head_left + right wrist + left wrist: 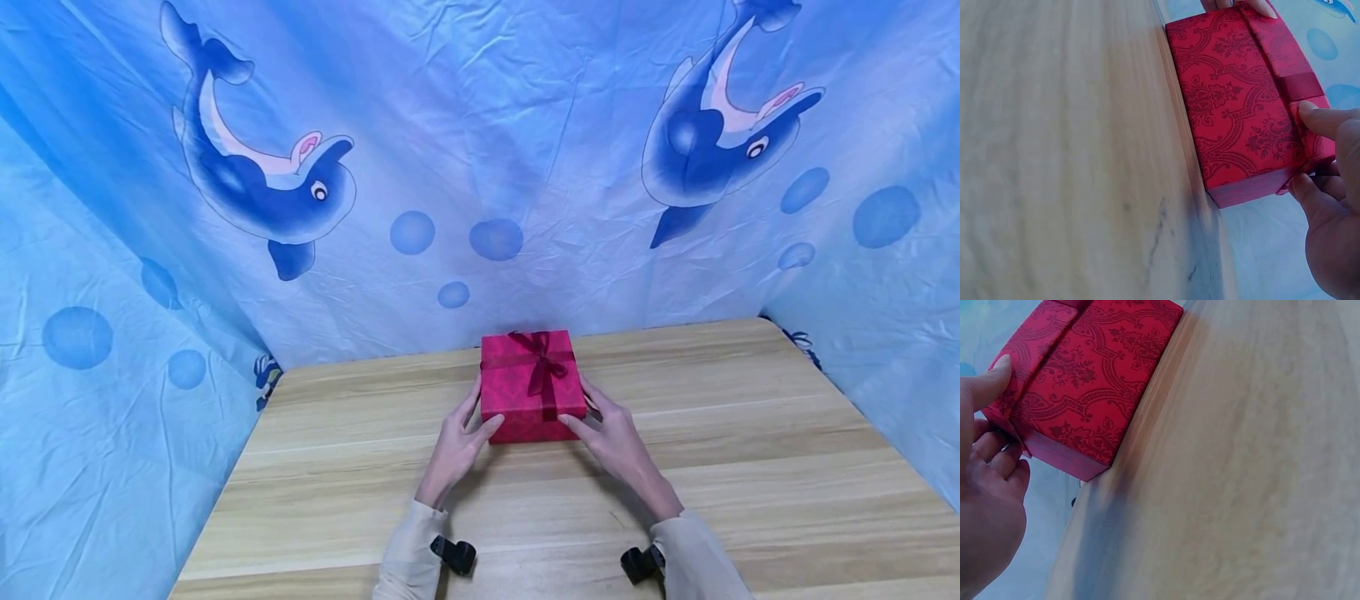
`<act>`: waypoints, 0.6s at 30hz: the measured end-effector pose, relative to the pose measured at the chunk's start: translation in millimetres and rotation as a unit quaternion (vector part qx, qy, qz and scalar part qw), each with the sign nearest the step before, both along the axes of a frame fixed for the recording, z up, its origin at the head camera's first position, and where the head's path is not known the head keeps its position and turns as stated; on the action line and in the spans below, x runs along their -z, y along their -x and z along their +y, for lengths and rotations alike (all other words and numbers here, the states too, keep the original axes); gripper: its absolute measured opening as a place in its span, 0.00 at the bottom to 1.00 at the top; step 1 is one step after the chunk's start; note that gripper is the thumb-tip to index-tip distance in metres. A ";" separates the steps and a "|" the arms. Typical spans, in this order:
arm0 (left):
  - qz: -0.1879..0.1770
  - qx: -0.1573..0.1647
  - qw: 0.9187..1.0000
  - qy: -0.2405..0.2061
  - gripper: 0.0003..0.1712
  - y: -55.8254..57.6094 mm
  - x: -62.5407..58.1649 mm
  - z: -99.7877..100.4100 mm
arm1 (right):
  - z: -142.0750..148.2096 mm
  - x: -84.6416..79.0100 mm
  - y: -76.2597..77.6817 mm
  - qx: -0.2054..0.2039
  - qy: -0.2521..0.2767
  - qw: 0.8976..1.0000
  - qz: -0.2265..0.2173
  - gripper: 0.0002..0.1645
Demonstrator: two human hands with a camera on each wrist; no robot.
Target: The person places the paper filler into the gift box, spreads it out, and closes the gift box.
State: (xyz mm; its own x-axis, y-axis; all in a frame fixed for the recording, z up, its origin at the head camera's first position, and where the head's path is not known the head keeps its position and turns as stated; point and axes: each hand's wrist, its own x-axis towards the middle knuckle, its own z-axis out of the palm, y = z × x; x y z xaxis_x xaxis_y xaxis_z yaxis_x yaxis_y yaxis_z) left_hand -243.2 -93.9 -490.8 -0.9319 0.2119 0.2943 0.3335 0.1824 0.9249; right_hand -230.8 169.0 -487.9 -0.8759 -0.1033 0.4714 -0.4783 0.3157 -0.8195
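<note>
A red gift box (pixel 517 431) with a dark damask pattern stands on the wooden table. Its lid (pixel 501 392) is tied with a dark red ribbon and bow (pixel 542 364). My left hand (pixel 457 442) grips the lid at its left front corner, thumb on the front rim and fingers along the side. At the right front corner my right hand (pixel 618 442) pinches the lid the same way, its thumb (pixel 1310 112) beside the ribbon band. In both wrist views the lid's lower edge (pixel 1032 378) overhangs the box wall. The inside of the box is hidden.
The pale wooden table (pixel 352 467) extends to both sides of the box. Behind it hangs a blue cloth backdrop (pixel 465 150) with printed dolphins, meeting the table's far edge close behind the box. A black wrist camera (pixel 455 554) sits at each sleeve.
</note>
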 end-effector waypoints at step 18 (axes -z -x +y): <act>-0.007 0.001 1.000 0.007 0.44 -1.0 1.6 -2.7 | -1.7 6.3 -0.1 0.010 0.008 1.000 0.019 0.43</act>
